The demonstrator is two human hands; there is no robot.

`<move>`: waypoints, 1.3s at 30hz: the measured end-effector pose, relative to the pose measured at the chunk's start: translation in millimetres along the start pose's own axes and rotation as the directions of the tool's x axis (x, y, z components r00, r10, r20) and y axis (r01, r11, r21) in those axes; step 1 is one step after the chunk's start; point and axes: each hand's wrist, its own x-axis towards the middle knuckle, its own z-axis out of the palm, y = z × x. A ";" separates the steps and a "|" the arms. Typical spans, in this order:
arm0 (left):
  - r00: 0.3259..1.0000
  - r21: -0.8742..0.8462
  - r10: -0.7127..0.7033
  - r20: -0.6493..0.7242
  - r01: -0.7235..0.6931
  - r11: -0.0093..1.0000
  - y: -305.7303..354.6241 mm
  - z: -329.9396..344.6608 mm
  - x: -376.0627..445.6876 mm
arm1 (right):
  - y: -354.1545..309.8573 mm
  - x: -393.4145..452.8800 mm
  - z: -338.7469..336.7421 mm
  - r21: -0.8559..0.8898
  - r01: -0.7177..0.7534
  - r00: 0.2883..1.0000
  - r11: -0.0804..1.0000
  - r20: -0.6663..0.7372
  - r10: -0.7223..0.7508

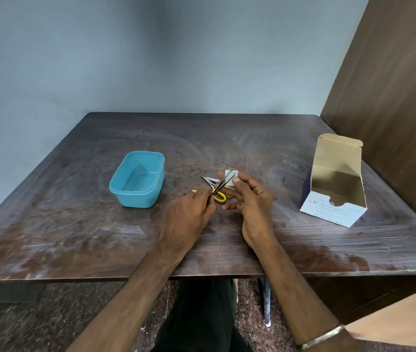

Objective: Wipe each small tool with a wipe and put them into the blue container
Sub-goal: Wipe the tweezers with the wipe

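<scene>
1. Nearest, the left hand (pixel 189 214) grips the yellow-handled scissors (pixel 220 189) by the handle end.
2. Just beyond, the right hand (pixel 250 196) pinches a white wipe (pixel 230 177) against the blades, so wiping looks underway.
3. Left of the blades, a small metal tool (pixel 208 180), perhaps clippers, lies on the table (pixel 74 224), seemingly unwiped.
4. Farther left, the blue container (pixel 138 180) looks empty; nothing is stored yet.
5. Far right stands an open swab box (pixel 334 196).

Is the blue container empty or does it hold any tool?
Empty: the blue container shows only its bare floor, no tools inside.
</scene>
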 end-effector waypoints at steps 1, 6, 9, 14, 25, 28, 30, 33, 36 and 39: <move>1.000 0.007 0.000 0.003 0.000 1.000 -0.4 0.1 -0.3 | -0.1 -0.2 -0.3 -0.004 0.002 1.000 1.000 0.014 -0.002; 1.000 -0.004 -0.006 -0.005 0.006 1.000 1.0 -2.5 1.2 | 2.1 0.3 -1.3 -0.054 0.015 0.997 0.998 0.079 -0.010; 0.999 -0.024 -0.033 0.001 0.033 0.999 0.5 -2.1 1.3 | 5.3 1.5 -1.7 -0.094 0.021 0.994 0.995 0.110 -0.011; 0.998 -0.053 -0.058 -0.026 0.057 0.997 0.2 -3.2 2.3 | 10.5 3.9 -3.8 -0.165 0.046 0.980 0.985 0.200 -0.012; 0.996 -0.117 -0.073 -0.056 0.066 0.991 -0.5 -5.2 3.4 | 10.6 3.8 -2.8 -0.244 0.034 0.971 0.969 0.237 0.025; 0.999 -0.086 -0.046 -0.011 0.045 0.995 -0.7 -2.4 2.3 | 8.2 4.2 -3.9 -0.148 0.008 0.983 0.989 0.181 0.019; 0.999 -0.074 -0.042 0.001 0.042 0.996 -0.8 -1.4 2.5 | 5.9 3.8 -3.9 -0.084 -0.010 0.988 0.996 0.152 0.023; 0.998 -0.156 -0.060 0.017 0.062 0.986 0.3 -4.0 3.7 | 3.3 3.7 -5.3 -0.026 -0.026 0.989 0.999 0.142 0.029; 0.974 -0.461 -0.209 0.084 0.224 0.859 -1.4 -9.1 7.1 | 3.3 4.4 -6.4 -0.003 -0.020 0.988 1.000 0.154 0.020; 0.879 -0.662 -0.360 0.313 0.473 0.581 -5.8 -13.1 11.0 | 4.9 5.4 -7.2 -0.001 -0.009 0.987 1.000 0.157 0.009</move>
